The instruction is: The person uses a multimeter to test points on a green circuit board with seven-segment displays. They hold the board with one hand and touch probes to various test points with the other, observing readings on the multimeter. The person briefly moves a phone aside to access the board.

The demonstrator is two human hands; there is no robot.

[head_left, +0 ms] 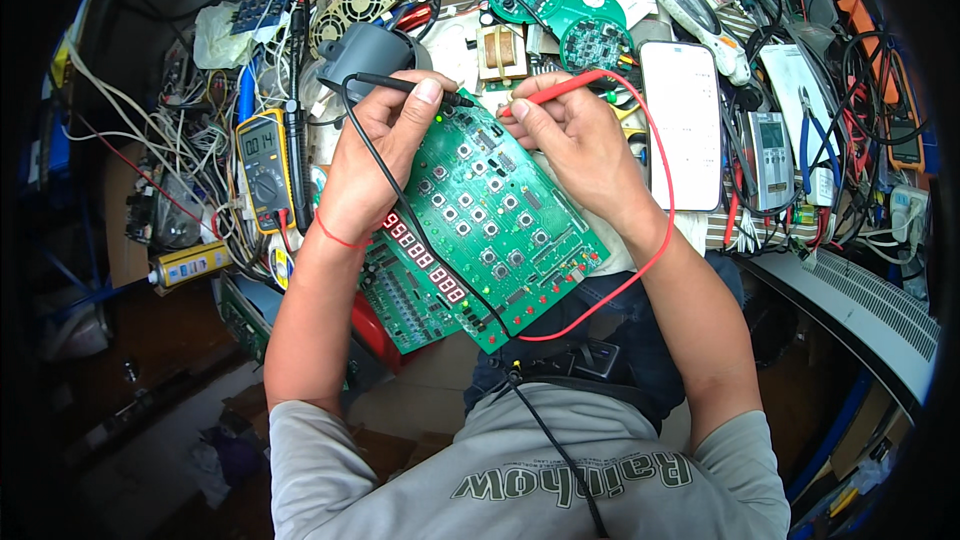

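Observation:
A large green circuit board (455, 185) with push buttons and a row of red-lit digit displays (425, 258) lies tilted between my forearms. At its far left edge, my left hand (375, 155) is closed on a black test probe (383, 82) that points right. My right hand (588, 145) pinches a red test probe (560, 91) by the board's far right corner. I cannot tell whether either tip touches the board. Black and red leads loop down across the near edge. A second green board (395, 305) shows beneath at the left. Left of my forearm stands a yellow multimeter (264, 175).
Tangled cables crowd the bench on both sides. Beyond my hands are a grey cylindrical part (365, 55), a transformer (501, 52) and round green boards (595, 42). A white phone-like slab (680, 125), a magnifier (700, 25) and blue-handled pliers (806, 140) lie to the right.

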